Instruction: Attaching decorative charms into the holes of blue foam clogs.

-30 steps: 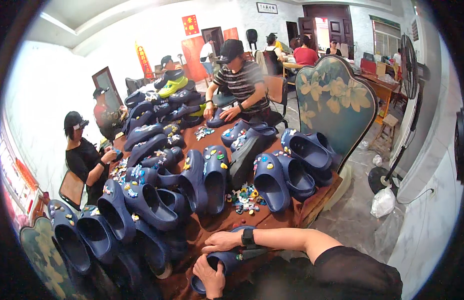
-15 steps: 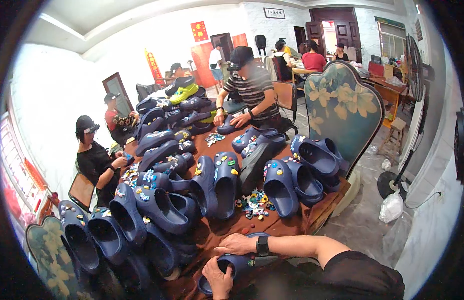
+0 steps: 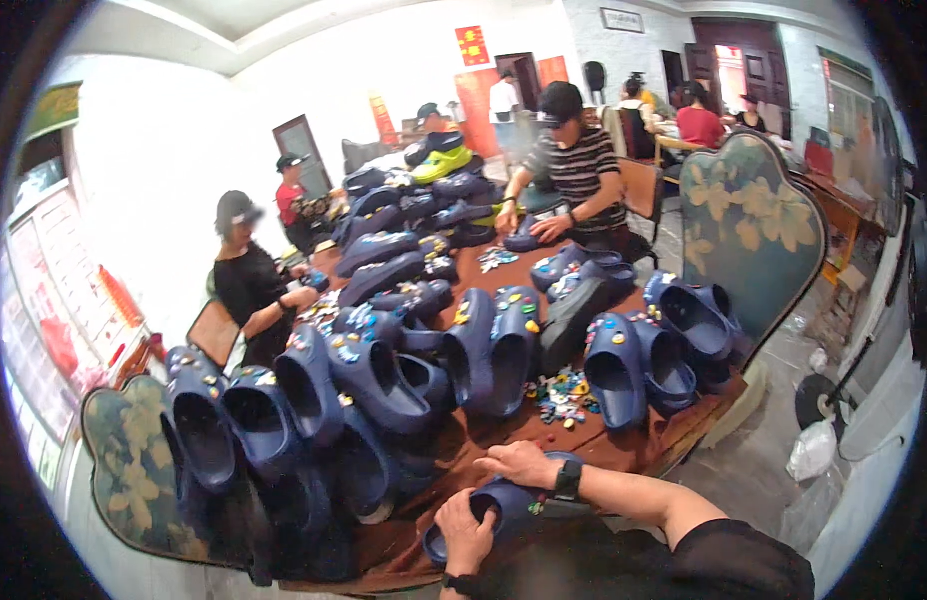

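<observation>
A dark blue clog (image 3: pixel 514 497) lies at the near edge of the table, in front of my body. My left hand (image 3: pixel 466 530) grips its open end, thumb inside the foot opening and fingers over the outer rim. Across the clog's far side reaches my right hand (image 3: pixel 521 465), a dark watch on its wrist. Its fingers point left and look bent together; what they hold, if anything, is hidden. A few small coloured charms sit on the clog beside my right wrist. Just beyond, a heap of loose charms (image 3: pixel 567 396) lies on the brown cloth.
Decorated blue clogs (image 3: pixel 616 370) stand in rows ahead and to the left, with a taller pile (image 3: pixel 384 210) behind. Two people work across the table, one in a striped shirt (image 3: pixel 574 180), one in black (image 3: pixel 252 270). A flowered chair back (image 3: pixel 749 235) rises at right.
The view has swung left, so the scene sits further right in the picture. Both hands stay at the same clog, with only slight shifts of the fingers.
</observation>
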